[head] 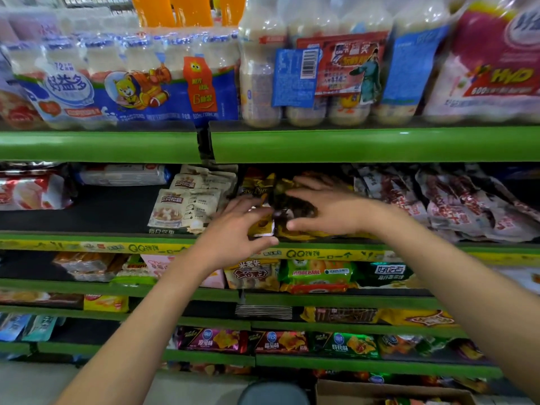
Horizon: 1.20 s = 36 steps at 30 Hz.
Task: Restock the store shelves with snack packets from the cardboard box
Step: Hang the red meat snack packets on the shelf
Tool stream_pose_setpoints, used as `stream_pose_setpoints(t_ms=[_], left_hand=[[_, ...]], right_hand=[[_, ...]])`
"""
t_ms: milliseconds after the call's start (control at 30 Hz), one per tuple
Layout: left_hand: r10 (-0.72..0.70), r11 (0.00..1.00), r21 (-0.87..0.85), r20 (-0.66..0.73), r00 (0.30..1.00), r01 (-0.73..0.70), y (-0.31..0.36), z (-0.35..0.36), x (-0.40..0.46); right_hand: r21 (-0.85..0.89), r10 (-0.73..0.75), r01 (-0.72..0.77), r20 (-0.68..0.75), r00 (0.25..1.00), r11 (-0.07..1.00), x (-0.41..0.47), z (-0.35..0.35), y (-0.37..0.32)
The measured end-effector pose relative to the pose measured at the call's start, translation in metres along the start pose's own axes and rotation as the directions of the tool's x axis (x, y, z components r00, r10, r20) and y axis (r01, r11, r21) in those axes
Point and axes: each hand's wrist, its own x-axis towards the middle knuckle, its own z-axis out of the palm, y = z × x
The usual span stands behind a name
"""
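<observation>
Fingers (257, 213) of the left hand (233, 235) curled round the left edge of a dark brown-and-yellow snack packet (287, 213), thumb under it at the shelf lip, while the right hand (330, 209) lay over the packet's right side with its fingers bent loosely down on the wrapper. Both hands held the packet on the second shelf (96, 245), at its front edge, just above the yellow price strip (330, 254).

To the far left on that shelf sat red-and-white packs (32, 191), then a bare dark stretch, then cream pouches (184, 207) just beside the left hand. Right of the hands lay a heap of maroon-and-silver packets (455, 206). Above, the green-edged top shelf (350, 144) carried wrapped multipacks of pale drink bottles (122, 80).

Below the forearms, lower shelves held mixed snack bags, among them a row of crisp packets (277, 342). At the bottom right, the open cardboard box (388, 391) stood on the floor, with some colourful packets showing inside
</observation>
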Motion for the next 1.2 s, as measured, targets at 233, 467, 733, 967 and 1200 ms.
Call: stream_pose_setpoints(t_ms=[233, 467, 733, 967, 1200], left_hand=[[0.061, 0.994, 0.092, 0.005, 0.998, -0.061, 0.026, 0.016, 0.019], [0.079, 0.994, 0.086, -0.077, 0.994, -0.072, 0.027, 0.018, 0.021], [0.096, 0.993, 0.079, -0.172, 0.980, -0.083, 0.031, 0.025, 0.022], [0.090, 0.996, 0.014, -0.208, 0.974, -0.089, 0.065, 0.029, 0.004], [-0.084, 0.873, -0.486, -0.072, 0.994, 0.038, 0.135, 0.069, -0.034]], right_hand=[[0.023, -0.031, 0.032, -0.054, 0.998, 0.999, -0.029, 0.028, 0.018], [0.018, 0.028, -0.025, -0.223, 0.974, 1.000, -0.039, 0.038, 0.022], [0.020, 0.097, -0.095, -0.287, 0.953, 0.995, -0.038, 0.049, 0.011], [0.065, 0.072, -0.051, -0.373, 0.925, 0.997, -0.062, 0.057, 0.007], [0.355, 0.208, -0.045, -0.436, 0.876, 0.934, -0.187, 0.116, 0.026]])
